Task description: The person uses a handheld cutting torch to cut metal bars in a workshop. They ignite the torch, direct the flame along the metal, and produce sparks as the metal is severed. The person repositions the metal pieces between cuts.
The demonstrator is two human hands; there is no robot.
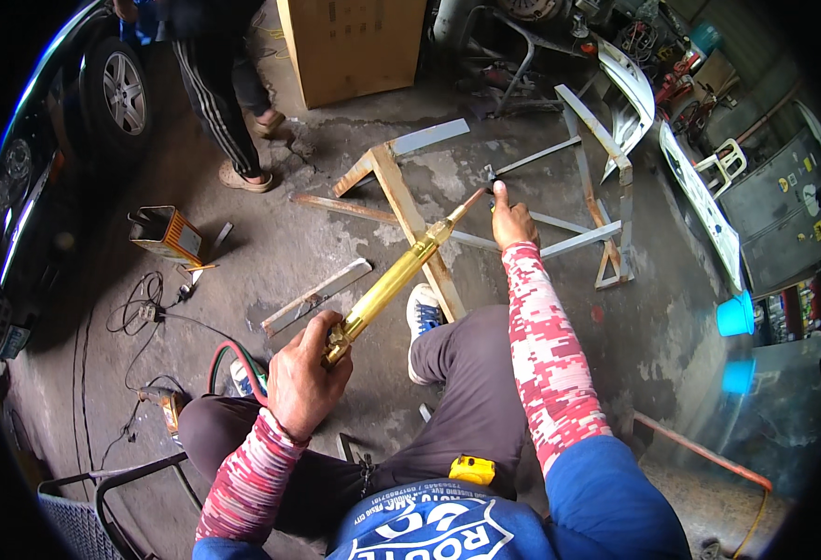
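Observation:
My left hand grips the rear of a long brass-coloured torch, which points up and to the right. Its thin tip ends close to my right hand. That hand reaches out over a frame of metal angle bars lying on the concrete floor, its forefinger raised against a bar end near the torch tip. I cannot tell whether it holds anything. Red and green hoses run from the torch's rear past my left knee.
Another person's legs stand at the upper left beside a dark car. A yellow box, cables, loose metal strips and a large cardboard box lie about. Blue buckets stand at the right.

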